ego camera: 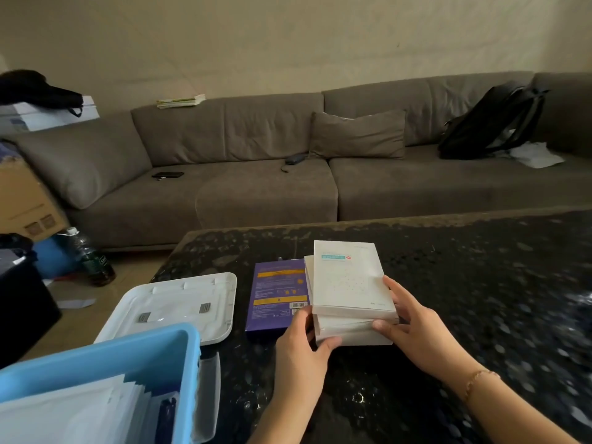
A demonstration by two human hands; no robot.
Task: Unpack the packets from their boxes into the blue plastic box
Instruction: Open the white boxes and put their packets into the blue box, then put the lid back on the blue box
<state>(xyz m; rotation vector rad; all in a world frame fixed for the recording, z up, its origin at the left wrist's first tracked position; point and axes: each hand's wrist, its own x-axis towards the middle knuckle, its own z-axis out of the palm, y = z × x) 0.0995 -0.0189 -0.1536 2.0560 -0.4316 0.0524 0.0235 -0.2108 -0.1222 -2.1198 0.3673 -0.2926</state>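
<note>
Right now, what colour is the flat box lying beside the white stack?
Purple with yellow bands, the flat box, seen in the head view.

beyond the far edge of my dark speckled table (480,283) stood a long grey sofa (256,187). a cushion (357,134) leaned against its backrest, a black backpack (490,123) slumped at its right end with white paper (536,158) beside it, and a phone (168,175) lay flat on the left seat. books (181,101) sat on top of the backrest. left of the table, a cardboard carton (22,200) and a plastic bottle (91,257) stood on the floor.
</note>
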